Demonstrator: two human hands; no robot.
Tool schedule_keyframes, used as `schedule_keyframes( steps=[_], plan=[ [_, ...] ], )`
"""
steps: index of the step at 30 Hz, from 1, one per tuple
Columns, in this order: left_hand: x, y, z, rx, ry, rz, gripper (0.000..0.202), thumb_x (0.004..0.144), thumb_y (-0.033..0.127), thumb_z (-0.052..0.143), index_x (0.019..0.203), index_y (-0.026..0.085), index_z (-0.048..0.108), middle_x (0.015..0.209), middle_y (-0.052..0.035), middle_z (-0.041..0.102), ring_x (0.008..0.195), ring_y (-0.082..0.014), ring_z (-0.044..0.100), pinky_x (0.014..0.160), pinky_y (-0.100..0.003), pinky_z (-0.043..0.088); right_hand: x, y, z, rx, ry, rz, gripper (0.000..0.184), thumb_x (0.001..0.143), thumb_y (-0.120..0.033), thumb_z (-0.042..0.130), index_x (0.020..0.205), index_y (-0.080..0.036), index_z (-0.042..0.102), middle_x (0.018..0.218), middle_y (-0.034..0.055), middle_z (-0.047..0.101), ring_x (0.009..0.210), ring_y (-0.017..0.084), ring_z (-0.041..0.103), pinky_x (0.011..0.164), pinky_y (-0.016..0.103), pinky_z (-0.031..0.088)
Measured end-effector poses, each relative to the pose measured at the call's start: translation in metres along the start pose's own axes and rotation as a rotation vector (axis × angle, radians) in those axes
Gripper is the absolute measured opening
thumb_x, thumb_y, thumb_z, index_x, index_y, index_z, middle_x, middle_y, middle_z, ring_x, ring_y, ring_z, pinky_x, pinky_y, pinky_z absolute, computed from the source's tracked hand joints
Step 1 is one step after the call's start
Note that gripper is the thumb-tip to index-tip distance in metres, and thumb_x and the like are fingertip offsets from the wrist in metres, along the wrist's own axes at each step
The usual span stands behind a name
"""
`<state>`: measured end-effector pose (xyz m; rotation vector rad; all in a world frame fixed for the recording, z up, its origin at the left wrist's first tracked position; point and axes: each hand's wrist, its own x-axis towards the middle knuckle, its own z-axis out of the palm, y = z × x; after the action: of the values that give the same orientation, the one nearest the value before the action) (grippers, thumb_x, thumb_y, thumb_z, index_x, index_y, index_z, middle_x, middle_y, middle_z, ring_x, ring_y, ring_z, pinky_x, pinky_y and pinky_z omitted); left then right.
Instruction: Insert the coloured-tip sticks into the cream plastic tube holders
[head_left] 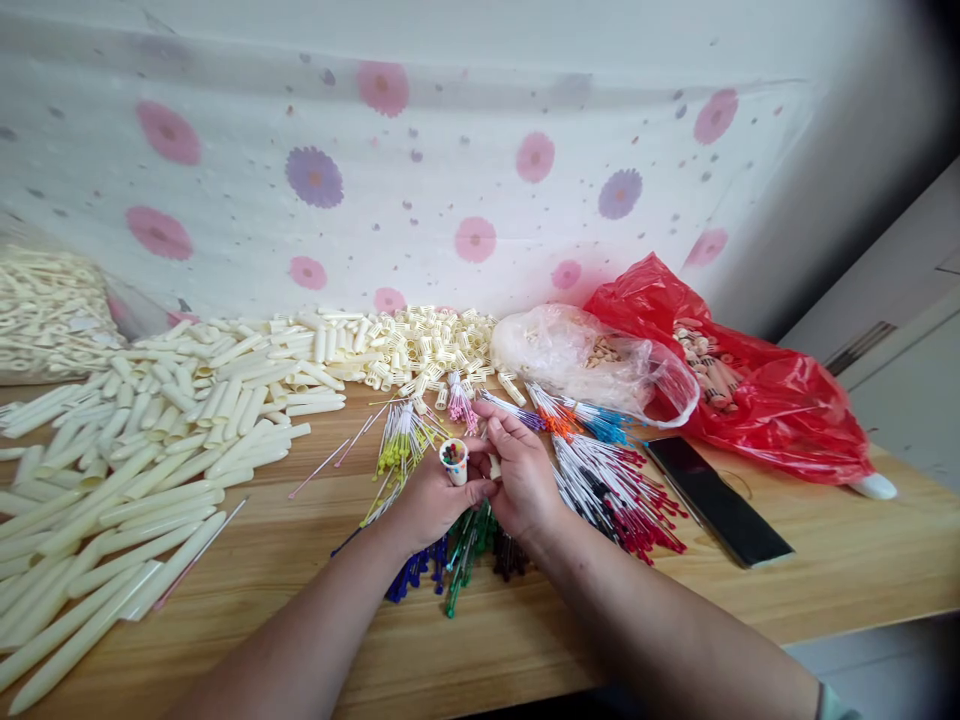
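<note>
My left hand (pixel 433 492) is closed around a white pen barrel (pixel 454 461) held upright. Coloured tips, red and green among them, show inside its round open top. Close against it, my right hand (pixel 525 478) has its fingers bent in a pinch near a small cream plastic piece (pixel 494 466), partly hidden between the hands. Thin pen refills fan out on the table around and under both hands: yellow-green (pixel 401 437), pink (pixel 461 405), orange (pixel 560 420), red (pixel 645 515), green (pixel 469 545) and dark blue (pixel 412 577) ones.
Long cream pen tubes (pixel 172 430) pile up on the left, slotted cream parts (pixel 431 345) at the back. A clear bag (pixel 52 315) stands far left. A white plastic bag (pixel 555 345), a red bag (pixel 795 400) and a black phone (pixel 716 500) lie right on the wooden table (pixel 862 570).
</note>
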<state>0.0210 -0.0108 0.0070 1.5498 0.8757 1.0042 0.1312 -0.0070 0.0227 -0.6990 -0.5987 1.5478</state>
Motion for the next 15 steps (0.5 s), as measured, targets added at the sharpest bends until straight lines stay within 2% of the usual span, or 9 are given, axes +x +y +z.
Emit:
schedule_keyframes(
  steps=[4,7,11,13,15],
  plan=[
    [0.0,-0.003,-0.004,0.168,0.045,0.046,0.019,0.072,0.028,0.07,0.087,0.017,0.067,0.07,0.001,0.058,0.065,-0.0137,0.051,0.062,-0.024,0.041,0.001,-0.001,-0.001,0.015,-0.008,0.033,0.025,0.062,-0.031,0.075,0.085,-0.02,0.07,0.065,-0.0032,0.057,0.049,0.008,0.045,0.045,0.021,0.033],
    [0.0,-0.004,-0.004,0.204,0.086,0.074,0.013,0.073,0.028,0.07,0.076,0.016,0.066,0.067,0.0014,0.058,0.064,-0.0135,0.051,0.064,-0.024,0.04,0.003,-0.001,-0.002,-0.004,-0.017,0.008,0.024,0.064,-0.031,0.074,0.084,-0.02,0.071,0.071,-0.0012,0.061,0.058,0.01,0.05,0.051,0.021,0.037],
    [0.0,-0.003,-0.003,-0.002,0.214,0.062,0.025,0.07,0.038,0.073,0.078,0.016,0.064,0.072,0.0004,0.061,0.067,-0.0145,0.053,0.067,-0.026,0.042,0.005,-0.002,-0.005,-0.085,-0.03,-0.165,0.018,0.072,-0.032,0.07,0.087,-0.022,0.073,0.089,0.0014,0.067,0.068,0.011,0.055,0.063,0.025,0.044],
    [0.0,-0.003,-0.003,-0.128,0.272,0.021,0.033,0.067,0.044,0.074,0.08,0.016,0.063,0.07,0.0012,0.058,0.061,-0.0124,0.05,0.062,-0.025,0.042,0.006,-0.003,-0.007,-0.128,-0.073,-0.241,0.015,0.076,-0.031,0.067,0.088,-0.024,0.073,0.093,0.0014,0.068,0.069,0.011,0.056,0.068,0.028,0.046],
    [-0.001,-0.004,-0.003,-0.215,0.275,-0.018,0.039,0.066,0.048,0.074,0.083,0.015,0.063,0.064,0.0029,0.054,0.054,-0.0095,0.045,0.055,-0.023,0.039,0.007,-0.005,-0.01,-0.175,-0.127,-0.281,0.013,0.078,-0.03,0.066,0.088,-0.026,0.073,0.092,0.0006,0.068,0.069,0.011,0.056,0.071,0.029,0.047]
  ],
)
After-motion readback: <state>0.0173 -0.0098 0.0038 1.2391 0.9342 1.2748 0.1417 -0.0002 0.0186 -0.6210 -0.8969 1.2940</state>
